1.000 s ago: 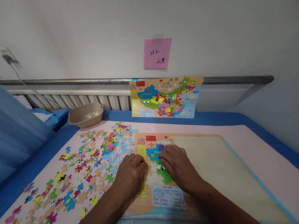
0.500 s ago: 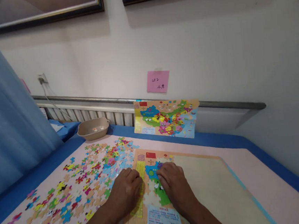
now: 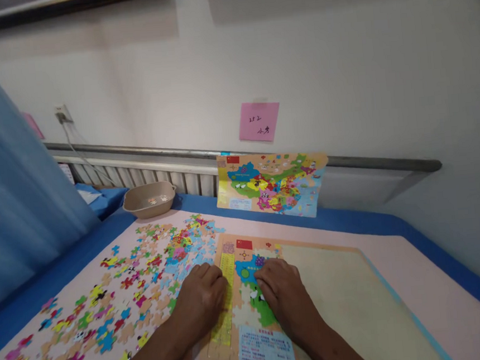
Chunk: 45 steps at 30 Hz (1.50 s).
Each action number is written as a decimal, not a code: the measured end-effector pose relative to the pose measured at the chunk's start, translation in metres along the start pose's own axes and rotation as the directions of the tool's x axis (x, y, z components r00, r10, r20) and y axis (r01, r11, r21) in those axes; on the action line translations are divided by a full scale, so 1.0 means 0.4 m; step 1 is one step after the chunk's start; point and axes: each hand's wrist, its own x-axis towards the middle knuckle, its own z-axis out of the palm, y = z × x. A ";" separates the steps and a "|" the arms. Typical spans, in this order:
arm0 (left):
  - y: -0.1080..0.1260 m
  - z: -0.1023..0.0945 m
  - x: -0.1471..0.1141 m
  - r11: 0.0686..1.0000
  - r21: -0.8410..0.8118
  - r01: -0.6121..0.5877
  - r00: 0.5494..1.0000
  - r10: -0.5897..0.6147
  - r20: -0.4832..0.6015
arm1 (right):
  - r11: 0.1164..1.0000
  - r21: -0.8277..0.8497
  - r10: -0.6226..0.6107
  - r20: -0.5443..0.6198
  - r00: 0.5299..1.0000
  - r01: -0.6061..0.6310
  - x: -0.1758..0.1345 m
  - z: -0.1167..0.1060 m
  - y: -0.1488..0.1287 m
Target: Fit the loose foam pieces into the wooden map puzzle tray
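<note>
A jigsaw puzzle board [image 3: 339, 306] lies in front of me, its left part fitted with map pieces [image 3: 262, 312] and the rest bare backing. My left hand [image 3: 203, 295] rests at the board's left edge, fingers curled, by the yellow strip [image 3: 222, 321]. Over the blue and green pieces is my right hand [image 3: 286, 293], fingers bent and pressed together, thumb side toward the sheep picture. Whatever either hand's fingertips hold is hidden. Many loose puzzle pieces [image 3: 106, 337] are spread to the left, with a joined cluster [image 3: 181, 247] near the board's upper left corner.
A beige basin [image 3: 150, 213] with a few pieces stands at the back left. The reference map sheet [image 3: 274, 185] leans against the wall rail [image 3: 381, 163]. A pink note [image 3: 259, 121] is stuck above it. Blue curtain [image 3: 17, 182] hangs at left.
The view has tipped slightly downward, so the wall pictures show less. Both hands stay almost in the same place on the board, and I see no piece move.
</note>
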 end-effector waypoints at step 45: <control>-0.010 0.047 -0.018 0.997 -0.020 0.072 0.997 -0.071 0.042 | 0.997 -0.066 -0.035 0.037 0.999 0.037 -0.007 0.007 0.011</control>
